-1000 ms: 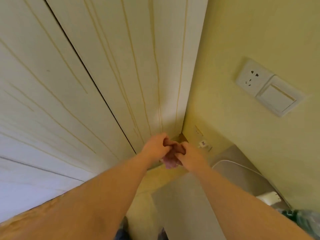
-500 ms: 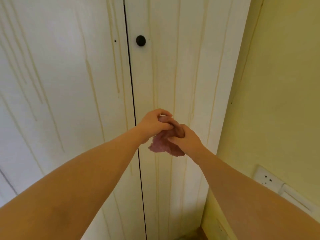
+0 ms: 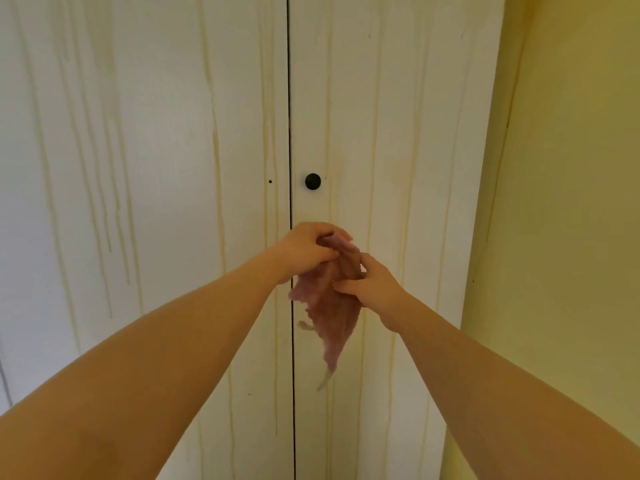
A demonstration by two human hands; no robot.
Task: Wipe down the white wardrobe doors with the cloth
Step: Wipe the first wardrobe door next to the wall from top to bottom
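Two white wardrobe doors fill the view, the left door (image 3: 145, 168) and the right door (image 3: 391, 116), both streaked with yellowish drip marks and split by a dark vertical gap. A pink cloth (image 3: 330, 310) hangs in front of the right door, a little below its black knob (image 3: 312, 181). My left hand (image 3: 306, 249) grips the cloth's top with curled fingers. My right hand (image 3: 372, 284) pinches the cloth from the right side. The cloth's lower part dangles loose and reaches down to a thin pale tail.
A yellow wall (image 3: 561, 202) meets the wardrobe's right edge and forms a corner. A small dark hole (image 3: 270, 181) sits on the left door near the gap.
The view has swung upward from the floor corner to the doors at knob height. Both hands rose with the cloth, and the cloth now hangs unfolded and longer than before.
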